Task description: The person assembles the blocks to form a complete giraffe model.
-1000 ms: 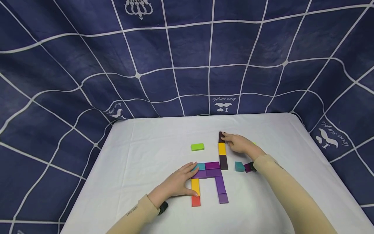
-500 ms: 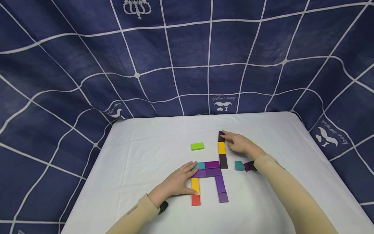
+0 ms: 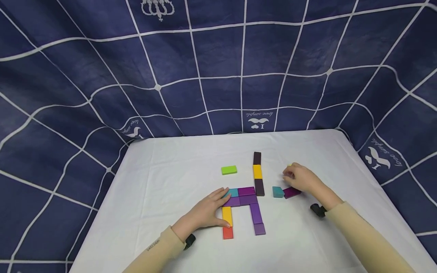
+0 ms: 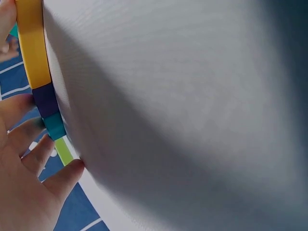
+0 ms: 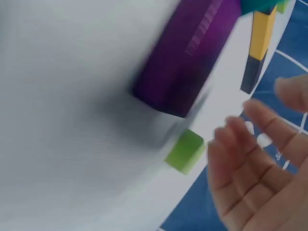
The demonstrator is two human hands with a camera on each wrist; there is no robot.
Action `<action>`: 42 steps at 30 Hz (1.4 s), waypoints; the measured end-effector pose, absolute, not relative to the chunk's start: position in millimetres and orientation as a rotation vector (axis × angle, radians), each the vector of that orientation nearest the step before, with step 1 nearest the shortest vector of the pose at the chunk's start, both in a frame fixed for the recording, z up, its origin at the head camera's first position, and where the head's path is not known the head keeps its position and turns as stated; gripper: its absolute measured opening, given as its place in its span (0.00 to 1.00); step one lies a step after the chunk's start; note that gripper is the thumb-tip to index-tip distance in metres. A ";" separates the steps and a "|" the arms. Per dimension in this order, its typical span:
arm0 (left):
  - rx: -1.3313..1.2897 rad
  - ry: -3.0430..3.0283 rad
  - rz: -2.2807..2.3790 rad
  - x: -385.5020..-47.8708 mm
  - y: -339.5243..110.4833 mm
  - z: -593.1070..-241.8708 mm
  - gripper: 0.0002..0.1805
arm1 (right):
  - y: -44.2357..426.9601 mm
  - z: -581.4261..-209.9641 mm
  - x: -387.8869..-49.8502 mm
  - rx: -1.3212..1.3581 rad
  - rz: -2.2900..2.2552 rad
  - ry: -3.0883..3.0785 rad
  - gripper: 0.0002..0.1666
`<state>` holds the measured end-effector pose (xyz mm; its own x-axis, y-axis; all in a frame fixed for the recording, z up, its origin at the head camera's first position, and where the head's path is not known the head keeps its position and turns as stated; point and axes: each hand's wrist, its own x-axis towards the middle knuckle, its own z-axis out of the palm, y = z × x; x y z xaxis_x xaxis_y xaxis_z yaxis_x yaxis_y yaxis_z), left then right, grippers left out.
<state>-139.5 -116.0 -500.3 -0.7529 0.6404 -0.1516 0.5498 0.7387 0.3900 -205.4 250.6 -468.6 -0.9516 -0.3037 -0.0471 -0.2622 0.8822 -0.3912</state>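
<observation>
Your joined blocks (image 3: 248, 200) look laid at the near left of the three-block column (image 3: 257, 171), spread left hand (image 3: 205, 212) touching them; right of it, teal block (image 3: 278, 192) and plum block (image 3: 291, 192) seem unplaced, your loosely curled right hand (image 3: 302, 178) empty.

My left sleeve (image 3: 167, 242) was beige with dark lettering, against a plain white cloth (image 3: 170, 170) and a navy curtain (image 3: 220, 49) – gridded in white, with white moustache prints (image 3: 258, 121). Before me I had a red block (image 3: 228, 232), a yellow block (image 3: 227, 215), a turquoise block (image 3: 233, 192), several purple blocks (image 3: 256, 214), a lime-green block (image 3: 229, 170), a teal block (image 3: 277, 192), a plum block (image 3: 291, 192) – and a column (image 3: 257, 172) banded dark brown, yellow, dark brown.
</observation>
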 end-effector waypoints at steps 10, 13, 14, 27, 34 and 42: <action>0.922 2.668 0.473 -138.9 -117.0 -502.9 0.57 | 256.3 -476.9 -156.5 -0.180 -0.465 2.904 0.36; 0.930 2.672 0.477 -139.6 -116.8 -503.2 0.57 | 252.1 -482.1 -153.2 -0.098 -0.457 2.893 0.43; 0.931 2.673 0.475 -139.5 -116.8 -503.3 0.57 | 250.7 -483.5 -153.3 -0.079 -0.456 2.893 0.44; 0.924 2.679 0.450 -139.0 -116.4 -502.2 0.57 | 242.8 -468.7 -187.6 -0.015 -0.500 2.858 0.47; 0.924 2.681 0.460 -139.2 -116.4 -501.1 0.57 | 235.9 -449.4 -245.4 -0.019 -0.649 2.863 0.46; 0.940 2.682 0.462 -138.1 -116.2 -500.4 0.56 | 217.5 -466.6 -295.7 0.002 -0.704 2.907 0.44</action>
<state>-138.1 -116.2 -500.4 -0.7564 0.6393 -0.1385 0.5562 0.7400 0.3783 -295.7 217.5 -466.6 -0.9887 -0.0338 -0.1464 0.0369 0.8899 -0.4547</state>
